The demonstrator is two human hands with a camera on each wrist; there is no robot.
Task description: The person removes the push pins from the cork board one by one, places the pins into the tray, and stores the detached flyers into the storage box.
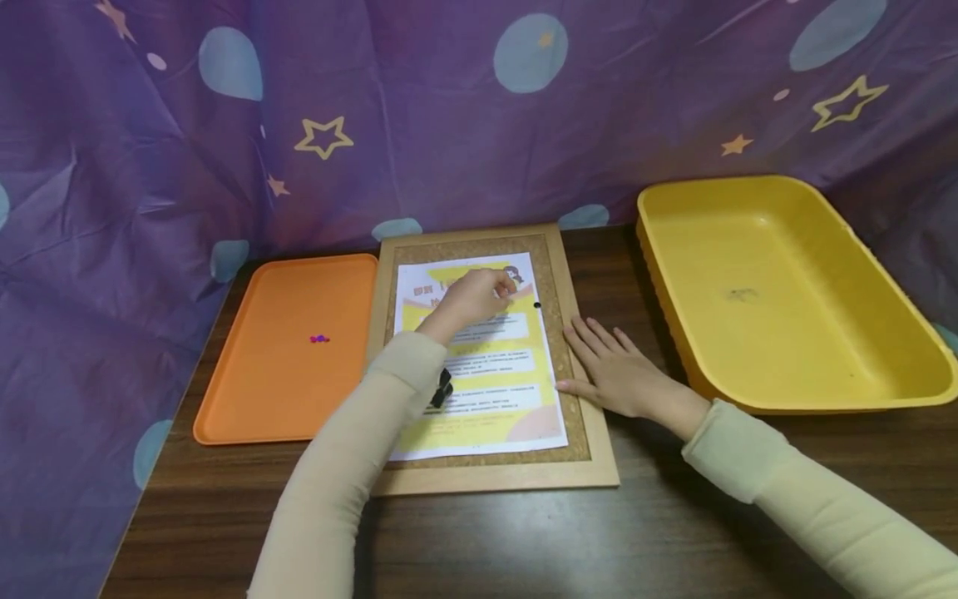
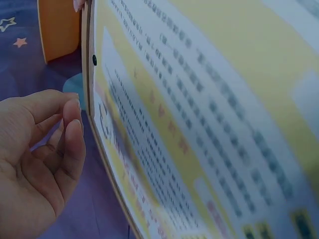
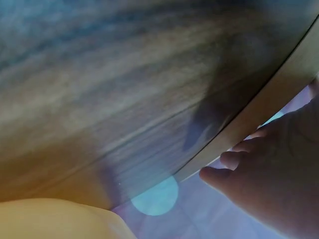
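Observation:
A printed poster sheet [image 1: 479, 433] lies on a wood-framed cork board [image 1: 576, 428]. Above its upper part my left hand [image 1: 475, 299] hovers with thumb and fingertips drawn together. The left wrist view shows the same bent left hand [image 2: 45, 154] beside the board's edge; whether something tiny sits between the fingertips cannot be made out. A small black pin [image 1: 536, 305] stands at the sheet's right edge. My right hand [image 1: 617, 374] rests on the frame's right side with fingers spread and straight.
Left of the board lies an orange tray [image 1: 277, 383] with several tiny purple and red pieces [image 1: 319, 339]. A deep yellow bin [image 1: 793, 299] stands at the right. Everything is on a dark wooden table [image 1: 524, 549], with a purple patterned cloth [image 1: 434, 108] behind.

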